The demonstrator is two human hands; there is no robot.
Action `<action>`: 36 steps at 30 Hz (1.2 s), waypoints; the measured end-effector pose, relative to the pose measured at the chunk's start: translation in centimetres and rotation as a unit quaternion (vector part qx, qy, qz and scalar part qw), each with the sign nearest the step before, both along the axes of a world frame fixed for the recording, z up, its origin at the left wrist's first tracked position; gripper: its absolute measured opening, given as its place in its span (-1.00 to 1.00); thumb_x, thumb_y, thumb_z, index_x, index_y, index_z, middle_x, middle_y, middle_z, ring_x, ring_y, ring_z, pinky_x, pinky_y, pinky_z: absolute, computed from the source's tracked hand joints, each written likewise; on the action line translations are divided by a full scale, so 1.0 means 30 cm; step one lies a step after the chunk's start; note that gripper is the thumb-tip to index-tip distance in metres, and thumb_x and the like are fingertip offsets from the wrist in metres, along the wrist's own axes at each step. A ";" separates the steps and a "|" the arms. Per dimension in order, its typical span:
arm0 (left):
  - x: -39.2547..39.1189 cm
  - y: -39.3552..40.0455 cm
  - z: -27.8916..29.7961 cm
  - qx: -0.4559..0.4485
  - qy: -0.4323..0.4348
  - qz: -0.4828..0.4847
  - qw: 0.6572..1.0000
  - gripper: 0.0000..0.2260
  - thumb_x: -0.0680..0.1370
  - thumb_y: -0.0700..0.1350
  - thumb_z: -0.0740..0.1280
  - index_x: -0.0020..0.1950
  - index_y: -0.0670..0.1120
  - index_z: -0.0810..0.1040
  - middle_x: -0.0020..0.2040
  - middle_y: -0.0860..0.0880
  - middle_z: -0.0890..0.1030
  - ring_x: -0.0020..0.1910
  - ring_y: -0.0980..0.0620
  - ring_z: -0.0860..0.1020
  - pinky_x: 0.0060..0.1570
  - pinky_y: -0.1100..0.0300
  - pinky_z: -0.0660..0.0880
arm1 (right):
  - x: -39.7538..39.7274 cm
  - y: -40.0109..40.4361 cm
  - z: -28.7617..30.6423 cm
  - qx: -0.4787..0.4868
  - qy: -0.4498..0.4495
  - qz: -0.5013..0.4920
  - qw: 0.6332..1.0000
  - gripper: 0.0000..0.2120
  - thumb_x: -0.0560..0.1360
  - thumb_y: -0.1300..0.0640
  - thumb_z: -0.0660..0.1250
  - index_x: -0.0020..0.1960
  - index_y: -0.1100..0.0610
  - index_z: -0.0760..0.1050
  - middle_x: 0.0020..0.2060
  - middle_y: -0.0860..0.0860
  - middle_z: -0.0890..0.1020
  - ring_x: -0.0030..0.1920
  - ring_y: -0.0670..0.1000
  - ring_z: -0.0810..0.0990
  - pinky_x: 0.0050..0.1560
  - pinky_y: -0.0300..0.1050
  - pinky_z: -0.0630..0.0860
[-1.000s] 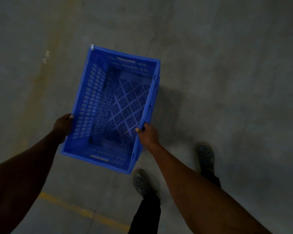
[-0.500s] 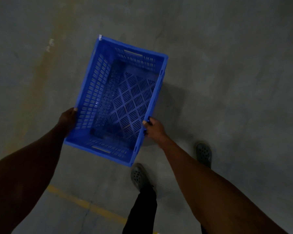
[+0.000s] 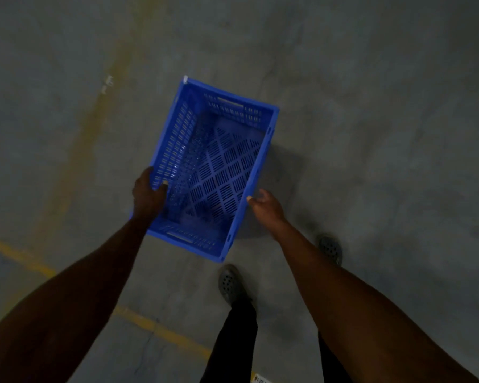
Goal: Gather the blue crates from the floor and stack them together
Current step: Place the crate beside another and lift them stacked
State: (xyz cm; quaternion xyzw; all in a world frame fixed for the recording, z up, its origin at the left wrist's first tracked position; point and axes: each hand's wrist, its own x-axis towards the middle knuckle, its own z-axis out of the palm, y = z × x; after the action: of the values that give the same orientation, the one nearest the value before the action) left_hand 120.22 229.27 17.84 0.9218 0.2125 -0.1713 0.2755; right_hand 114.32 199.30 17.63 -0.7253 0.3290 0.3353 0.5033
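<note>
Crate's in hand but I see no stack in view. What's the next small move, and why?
Probably re-seat the right hand on the blue crate before walking on. The left hand grips the left rim, thumb hooked inside, but the right hand's fingers look loose at the right rim, perhaps only touching. The crate is empty and tilted above the concrete floor, with no other crate in view.

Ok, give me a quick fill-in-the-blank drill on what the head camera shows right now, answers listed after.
1. The crate the person carries is coloured ____.
2. The left hand grips the crate's rim with its ____ hooked over the inside of the wall.
3. The painted line on the concrete floor is ____.
4. Inside, the crate holds ____.

Missing words: blue; thumb; yellow; nothing
</note>
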 end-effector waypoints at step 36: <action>-0.909 -3.089 1.368 -0.280 0.345 -0.405 0.799 -0.76 0.67 -0.06 0.22 0.21 -0.10 0.61 0.08 -0.13 0.65 -0.07 -0.11 0.61 -0.03 0.09 0.50 | -1.516 -2.213 1.452 0.044 -0.093 -0.720 0.686 -0.88 0.57 0.15 0.30 0.05 0.17 0.55 -0.15 0.10 0.63 -0.34 0.05 0.58 -0.33 -0.19 0.48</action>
State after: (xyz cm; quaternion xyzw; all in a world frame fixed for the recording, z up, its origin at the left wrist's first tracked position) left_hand 92.94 136.61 58.88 0.6864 -0.1565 -0.6260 0.3355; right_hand 68.85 132.91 61.20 -0.2696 0.6862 -0.1856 0.6496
